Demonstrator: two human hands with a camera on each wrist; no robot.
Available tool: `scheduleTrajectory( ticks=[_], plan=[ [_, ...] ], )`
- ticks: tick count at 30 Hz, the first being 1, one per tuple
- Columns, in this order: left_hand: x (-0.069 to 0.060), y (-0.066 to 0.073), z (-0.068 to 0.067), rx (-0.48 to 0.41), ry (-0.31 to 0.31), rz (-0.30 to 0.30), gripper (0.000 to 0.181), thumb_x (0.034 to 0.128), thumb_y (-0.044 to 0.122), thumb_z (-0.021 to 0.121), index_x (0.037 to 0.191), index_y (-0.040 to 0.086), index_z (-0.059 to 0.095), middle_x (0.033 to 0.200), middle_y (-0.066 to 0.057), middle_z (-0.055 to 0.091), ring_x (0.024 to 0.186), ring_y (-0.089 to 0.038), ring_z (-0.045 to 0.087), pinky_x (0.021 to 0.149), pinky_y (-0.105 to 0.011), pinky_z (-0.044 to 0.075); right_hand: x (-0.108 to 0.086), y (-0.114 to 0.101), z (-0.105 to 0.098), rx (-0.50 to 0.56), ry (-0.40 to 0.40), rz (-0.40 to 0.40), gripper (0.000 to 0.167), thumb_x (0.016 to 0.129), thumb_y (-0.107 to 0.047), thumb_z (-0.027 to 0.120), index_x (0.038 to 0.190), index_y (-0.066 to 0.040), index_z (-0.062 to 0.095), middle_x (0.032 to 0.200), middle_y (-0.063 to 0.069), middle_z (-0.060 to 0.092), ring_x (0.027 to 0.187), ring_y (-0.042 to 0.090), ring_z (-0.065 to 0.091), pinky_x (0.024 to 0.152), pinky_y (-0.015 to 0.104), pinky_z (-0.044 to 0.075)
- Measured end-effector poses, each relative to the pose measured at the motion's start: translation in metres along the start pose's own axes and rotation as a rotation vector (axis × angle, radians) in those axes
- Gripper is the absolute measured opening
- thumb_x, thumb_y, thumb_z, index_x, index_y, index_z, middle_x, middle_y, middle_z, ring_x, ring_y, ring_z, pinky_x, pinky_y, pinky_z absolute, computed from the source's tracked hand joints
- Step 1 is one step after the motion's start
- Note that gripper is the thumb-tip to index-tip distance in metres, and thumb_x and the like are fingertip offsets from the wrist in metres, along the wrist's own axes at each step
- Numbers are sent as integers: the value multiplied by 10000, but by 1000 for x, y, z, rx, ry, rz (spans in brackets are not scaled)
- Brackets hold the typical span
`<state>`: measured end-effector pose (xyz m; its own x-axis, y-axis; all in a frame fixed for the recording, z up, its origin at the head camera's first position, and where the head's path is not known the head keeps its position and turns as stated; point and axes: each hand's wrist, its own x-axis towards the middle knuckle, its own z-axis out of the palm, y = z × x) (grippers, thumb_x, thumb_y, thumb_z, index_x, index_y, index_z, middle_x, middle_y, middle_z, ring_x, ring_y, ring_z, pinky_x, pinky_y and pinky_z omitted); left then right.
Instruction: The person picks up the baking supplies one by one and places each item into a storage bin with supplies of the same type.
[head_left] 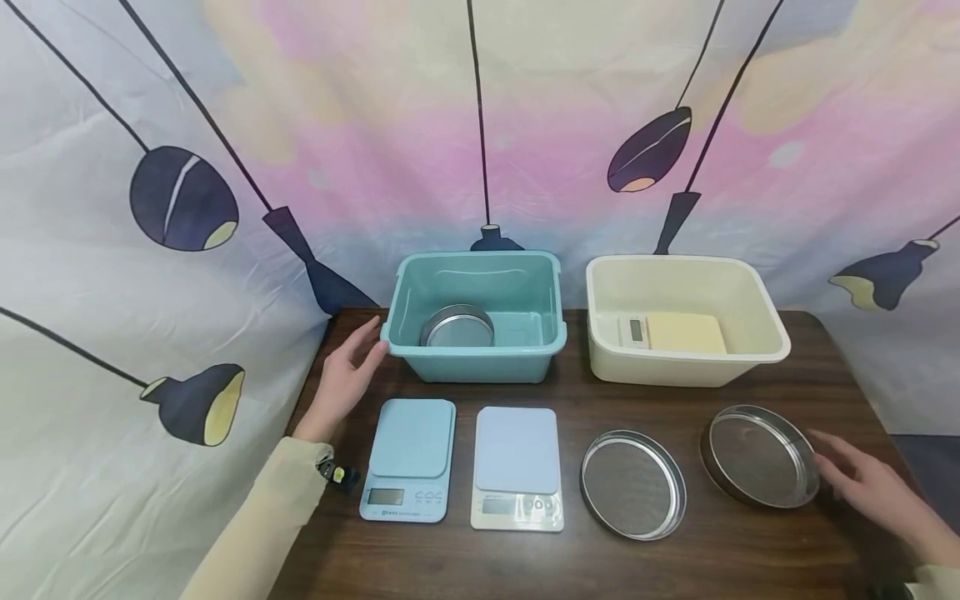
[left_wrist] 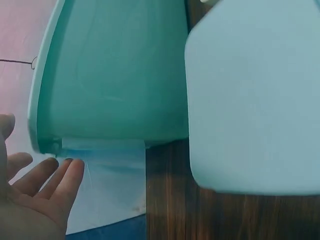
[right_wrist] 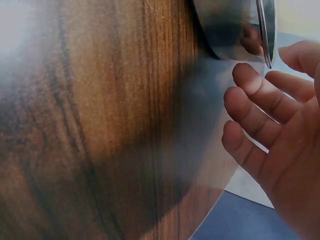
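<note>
My left hand [head_left: 348,375] is at the left end of a teal plastic bin [head_left: 480,365], thumb and fingertips by its rim; whether they touch cannot be told. In the left wrist view its fingers [left_wrist: 70,182] are spread and relaxed. A round metal sieve [head_left: 456,329] lies inside that bin. On the right, my right hand [head_left: 870,487] reaches beside another round mesh sieve [head_left: 761,457], which looks slightly tilted. The right wrist view shows loosely bent fingers [right_wrist: 255,120] close to the sieve's shiny wall [right_wrist: 230,30], not wrapped around it.
A cream bin [head_left: 667,367] holds a kitchen scale with a yellow platform [head_left: 684,332]. Before the bins, on the dark wooden table [head_left: 577,567], lie a light blue scale [head_left: 408,458], a white scale [head_left: 517,467] and a third sieve [head_left: 633,485]. A patterned cloth [head_left: 360,150] hangs behind.
</note>
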<state>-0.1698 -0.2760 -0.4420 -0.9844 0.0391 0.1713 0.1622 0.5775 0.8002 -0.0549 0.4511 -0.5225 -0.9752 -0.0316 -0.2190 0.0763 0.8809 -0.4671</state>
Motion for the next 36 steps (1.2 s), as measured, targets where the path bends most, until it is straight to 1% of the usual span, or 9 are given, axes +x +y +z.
scheduleTrajectory(
  ticks=[3, 8, 14, 19, 22, 26, 29, 34, 36],
  plan=[
    [4, 2, 4, -29, -13, -7, 580, 1097, 360, 550, 1612, 132, 410, 1560, -166, 509, 1314, -366, 592, 1005, -478, 571, 0, 1, 2, 11, -26, 21, 556, 1131, -279, 433, 1489, 141, 369, 759, 22, 620, 672, 106, 537, 596, 318, 425],
    [9, 4, 8, -88, -8, -17, 558, 1114, 311, 515, 1607, 78, 398, 1593, -166, 464, 1342, -359, 566, 977, -235, 561, 1, 4, 5, 44, -54, 41, 542, 1136, -247, 413, 1473, 173, 359, 782, 22, 642, 687, 119, 553, 611, 318, 449],
    [15, 3, 15, -167, 21, -38, 523, 1110, 250, 527, 1580, 40, 432, 1534, -226, 514, 1301, -392, 588, 967, -265, 580, -2, 7, 9, 101, -31, 23, 479, 1118, -144, 422, 1457, 190, 367, 764, 30, 626, 657, 81, 543, 560, 268, 463],
    [17, 3, 18, -178, 49, -64, 495, 1104, 218, 531, 1563, 44, 466, 1518, -214, 536, 1268, -383, 612, 871, -121, 561, -1, 8, 11, 164, -39, 28, 465, 1093, -79, 417, 1444, 220, 356, 831, 77, 680, 670, 65, 579, 569, 264, 549],
    [18, 3, 18, -179, 56, -70, 485, 1101, 216, 534, 1554, 51, 483, 1514, -203, 543, 1257, -370, 624, 922, -237, 596, -1, 7, 11, 171, -31, 33, 455, 1081, -62, 422, 1410, 249, 373, 854, 102, 703, 665, 65, 590, 570, 264, 563],
    [19, 4, 18, -183, 49, -75, 489, 1103, 228, 527, 1557, 54, 479, 1504, -217, 548, 1243, -379, 633, 928, -274, 603, -3, 4, 13, 163, 33, 29, 419, 1059, -38, 461, 1345, 267, 435, 808, 83, 688, 635, 58, 576, 544, 262, 546],
    [20, 5, 17, -180, 48, -79, 493, 1105, 239, 525, 1558, 48, 476, 1495, -228, 553, 1240, -378, 634, 905, -231, 600, -5, 2, 14, 158, 53, 38, 418, 1048, -43, 468, 1331, 265, 459, 808, 80, 687, 635, 58, 574, 540, 262, 542],
    [18, 4, 17, -162, 49, -85, 497, 1109, 259, 519, 1565, 65, 472, 1509, -216, 545, 1266, -365, 618, 987, -411, 584, -9, 1, 13, 174, 77, 28, 403, 1029, -18, 467, 1319, 261, 490, 811, 92, 703, 631, 44, 579, 534, 261, 544],
    [18, 3, 17, -162, 47, -86, 496, 1110, 266, 519, 1567, 80, 473, 1519, -204, 539, 1276, -359, 613, 995, -416, 578, -11, 0, 14, 184, 93, 10, 391, 1020, 1, 465, 1307, 265, 499, 794, 86, 700, 622, 40, 575, 525, 262, 539]
  ],
)
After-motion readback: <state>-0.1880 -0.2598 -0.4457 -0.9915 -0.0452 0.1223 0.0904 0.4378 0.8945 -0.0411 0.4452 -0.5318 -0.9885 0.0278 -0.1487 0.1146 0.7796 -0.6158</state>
